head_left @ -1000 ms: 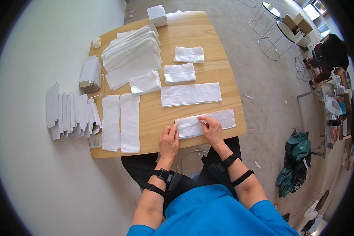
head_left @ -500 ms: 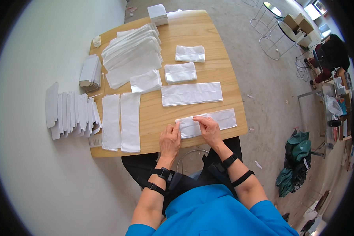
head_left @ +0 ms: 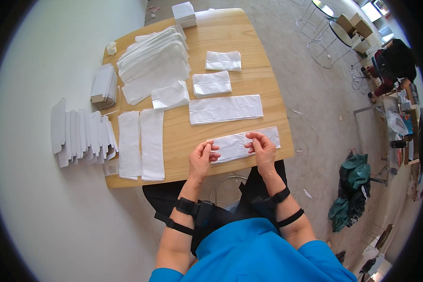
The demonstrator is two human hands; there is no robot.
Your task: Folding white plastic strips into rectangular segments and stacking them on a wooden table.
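On the table's near edge lies a long stack of thin, creased white sheets (head_left: 235, 146). My left hand (head_left: 203, 159) is over its left end, thumb and forefinger pinched and the other fingers curled in. Over the middle of the stack, my right hand (head_left: 262, 149) is pinched the same way, fingertips turned toward the left hand. Whether the fingertips grip the top sheet's edge or something very thin cannot be made out. Just beyond lies another long white stack (head_left: 226, 109), with two shorter folded stacks (head_left: 212, 83) (head_left: 223, 61) farther back.
The wooden table (head_left: 174, 143) also bears a fanned pile of white sheets (head_left: 152, 66), two upright strips (head_left: 152, 144), and white boxes (head_left: 104, 85). A row of flat white cartons (head_left: 82, 136) stands by the wall. At right are dark green bags (head_left: 350, 190) and a seated person (head_left: 394, 63).
Both hands have lifted slightly from the stack and turned, showing curled fingers. My right hand has shifted right, widening the space between them. The view has moved slightly.
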